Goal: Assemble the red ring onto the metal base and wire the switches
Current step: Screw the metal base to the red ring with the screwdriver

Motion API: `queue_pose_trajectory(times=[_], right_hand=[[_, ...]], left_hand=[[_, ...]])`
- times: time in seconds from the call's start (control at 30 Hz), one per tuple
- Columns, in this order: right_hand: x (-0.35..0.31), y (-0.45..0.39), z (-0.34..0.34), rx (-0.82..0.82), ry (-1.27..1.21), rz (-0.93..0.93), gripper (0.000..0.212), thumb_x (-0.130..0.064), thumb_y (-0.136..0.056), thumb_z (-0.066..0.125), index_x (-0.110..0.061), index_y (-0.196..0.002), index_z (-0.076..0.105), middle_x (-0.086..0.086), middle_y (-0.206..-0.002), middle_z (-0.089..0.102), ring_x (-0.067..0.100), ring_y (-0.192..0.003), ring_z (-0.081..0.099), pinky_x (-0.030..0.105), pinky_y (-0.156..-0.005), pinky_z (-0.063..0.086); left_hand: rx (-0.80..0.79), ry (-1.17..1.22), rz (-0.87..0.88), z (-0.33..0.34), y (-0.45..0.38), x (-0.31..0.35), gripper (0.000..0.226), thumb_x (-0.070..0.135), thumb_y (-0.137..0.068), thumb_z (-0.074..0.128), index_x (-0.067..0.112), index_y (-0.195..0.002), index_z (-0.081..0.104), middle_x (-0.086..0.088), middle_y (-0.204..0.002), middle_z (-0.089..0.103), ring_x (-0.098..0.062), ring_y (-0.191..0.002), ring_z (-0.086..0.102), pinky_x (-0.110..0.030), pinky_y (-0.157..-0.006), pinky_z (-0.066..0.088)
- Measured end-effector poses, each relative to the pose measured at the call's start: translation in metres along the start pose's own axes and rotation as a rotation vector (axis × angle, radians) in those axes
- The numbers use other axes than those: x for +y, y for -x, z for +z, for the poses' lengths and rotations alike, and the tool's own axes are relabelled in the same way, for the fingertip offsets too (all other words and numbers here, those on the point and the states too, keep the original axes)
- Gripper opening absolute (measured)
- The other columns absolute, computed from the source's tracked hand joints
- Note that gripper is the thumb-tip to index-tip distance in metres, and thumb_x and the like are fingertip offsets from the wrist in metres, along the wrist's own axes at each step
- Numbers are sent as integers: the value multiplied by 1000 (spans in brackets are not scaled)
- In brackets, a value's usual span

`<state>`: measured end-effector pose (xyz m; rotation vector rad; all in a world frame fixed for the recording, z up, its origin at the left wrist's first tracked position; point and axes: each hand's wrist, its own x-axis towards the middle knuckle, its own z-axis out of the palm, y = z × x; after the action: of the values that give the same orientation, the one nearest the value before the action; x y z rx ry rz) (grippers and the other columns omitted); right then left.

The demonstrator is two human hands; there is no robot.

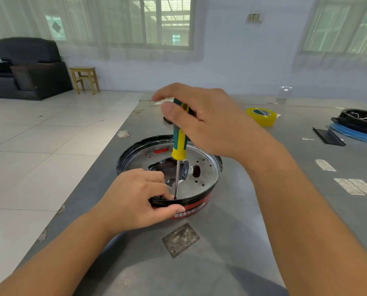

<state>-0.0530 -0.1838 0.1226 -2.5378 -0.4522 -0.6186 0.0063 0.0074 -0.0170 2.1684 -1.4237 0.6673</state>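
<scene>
The red ring [194, 205], with its glossy black rim, sits around the round metal base [208, 174] near the front left of the grey bench [242, 231]. The left hand [133, 199] clamps the ring's near edge, thumb pressed on the red outer wall beside a white label and fingers curled over the black rim into the inside. Just beside those fingers, the tip of a screwdriver [179, 144] meets the base close to the rim; its steel shaft stands almost upright. Crumpled dark foil or tape lies at the centre of the perforated base, with red showing through several slots and holes. The right hand [203, 120] is closed around the top of the green-and-yellow screwdriver handle, above the ring. Farther right on the bench lie a yellow tape roll [262, 116], a black flat strip [328, 136] and, at the edge of view, another black ring holding white wires [361, 122] on a blue disc.
</scene>
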Motion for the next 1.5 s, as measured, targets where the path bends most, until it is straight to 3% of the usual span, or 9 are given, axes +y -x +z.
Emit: queue_pose_trajectory(times=[0.1, 0.33, 0.47, 0.67, 0.83, 1.03, 1.2, 1.4, 1.5], right_hand=[[1, 4, -10, -161, -339, 79, 51, -23, -102, 43, -45, -147, 48, -12, -139, 60, 6, -122, 61, 37, -108, 49], [-2, 4, -1, 116, 16, -31, 28, -54, -97, 61, -27, -96, 66, -8, -75, 65, 5, -68, 60, 22, -64, 52], [-4, 3, -7, -111, -300, 93, 39, -36, -103, 41, -35, -139, 56, -14, -128, 68, 6, -114, 65, 38, -102, 52], [-4, 4, -2, 149, 110, 24, 34, -59, -98, 55, -26, -95, 67, -2, -75, 69, 9, -66, 61, 22, -58, 48], [-1, 4, -11, -160, -346, 110, 46, -25, -107, 46, -41, -149, 46, -14, -137, 62, 3, -119, 61, 28, -102, 50], [4, 5, -10, 68, -70, -12, 18, -48, -95, 67, -32, -98, 74, -14, -69, 65, -1, -62, 58, 8, -60, 45], [4, 5, -15, -184, -270, 111, 50, -29, -103, 45, -56, -146, 44, -17, -132, 64, 0, -116, 62, 23, -95, 50], [-1, 8, -10, 61, -29, -43, 19, -50, -95, 66, -31, -94, 68, -7, -70, 63, 6, -64, 60, 18, -61, 51], [-8, 3, 3, 27, 134, -34, 26, -51, -105, 45, -30, -112, 60, -9, -78, 61, 6, -72, 57, 29, -65, 46]], left_hand=[[-8, 0, -1, -1, 0, 0, 39, 65, -87, 65, 31, -75, 80, 15, -70, 59, -5, -60, 53, -25, -55, 45], [-22, -2, 3, 1, 0, -1, 41, 66, -89, 62, 31, -76, 80, 14, -70, 59, -6, -60, 54, -30, -54, 48], [-22, -2, -3, 0, 0, -2, 41, 67, -90, 61, 33, -76, 79, 15, -70, 59, -4, -60, 52, -26, -54, 45], [-20, 7, 1, 0, -1, -2, 39, 64, -89, 63, 31, -76, 80, 14, -69, 59, -6, -59, 53, -31, -52, 48], [-29, 17, -7, -1, 0, -1, 39, 65, -89, 63, 32, -76, 80, 15, -70, 59, -7, -60, 54, -29, -55, 48], [-46, 19, -16, -1, -1, 0, 40, 66, -89, 62, 32, -79, 81, 16, -71, 60, -5, -60, 54, -27, -55, 47], [-49, 17, -15, -2, -1, 0, 42, 67, -90, 60, 33, -79, 81, 17, -71, 59, -3, -60, 54, -24, -55, 46], [-52, 18, -20, -1, 0, 0, 40, 66, -90, 62, 32, -79, 81, 15, -71, 60, -4, -61, 54, -28, -55, 47], [-35, 15, -22, -1, 0, 0, 38, 64, -89, 63, 32, -77, 80, 15, -71, 60, -4, -61, 52, -26, -56, 46]])
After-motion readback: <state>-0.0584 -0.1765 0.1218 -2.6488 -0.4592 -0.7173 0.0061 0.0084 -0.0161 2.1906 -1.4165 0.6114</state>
